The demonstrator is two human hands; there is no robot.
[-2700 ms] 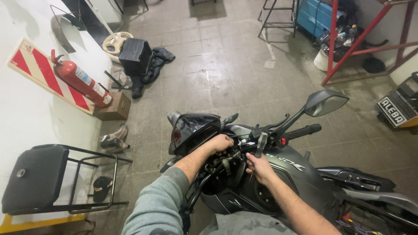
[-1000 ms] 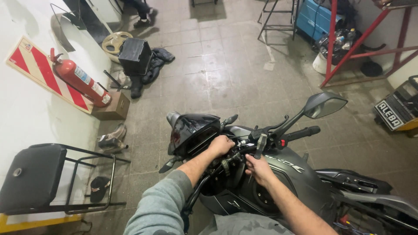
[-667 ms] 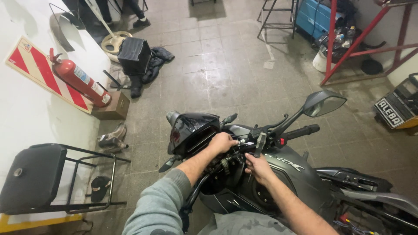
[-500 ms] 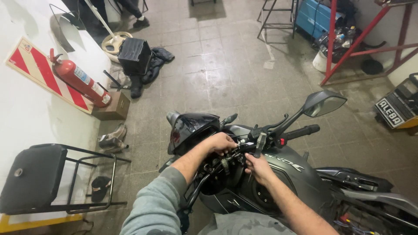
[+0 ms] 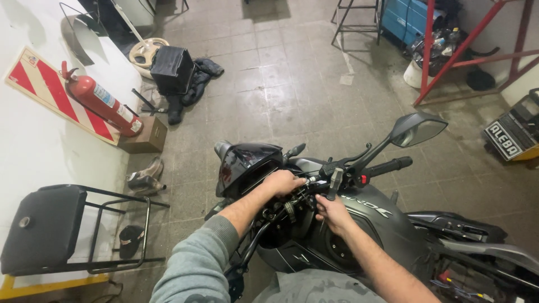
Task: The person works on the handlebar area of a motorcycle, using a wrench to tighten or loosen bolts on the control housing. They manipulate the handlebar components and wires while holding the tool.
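A dark grey motorcycle (image 5: 387,224) stands on the tiled floor below me, its black windscreen cowl (image 5: 244,163) pointing away. My left hand (image 5: 283,182) is closed over the middle of the handlebar, just behind the cowl. My right hand (image 5: 331,212) sits a little lower, fingers curled around cables or a small part under the bar; what it grips is hidden. The right grip (image 5: 388,166) and the mirror (image 5: 416,129) stick out beyond my hands.
A red fire extinguisher (image 5: 101,104) hangs on the white left wall above a cardboard box (image 5: 143,137). A black padded rack (image 5: 50,227) stands at lower left. Black case and clothing (image 5: 177,73) lie ahead. Red metal frame (image 5: 449,50) and blue crates stand at back right.
My hands have stayed on the handlebar area with only small shifts. A person's feet seen at the top left earlier have left the view.
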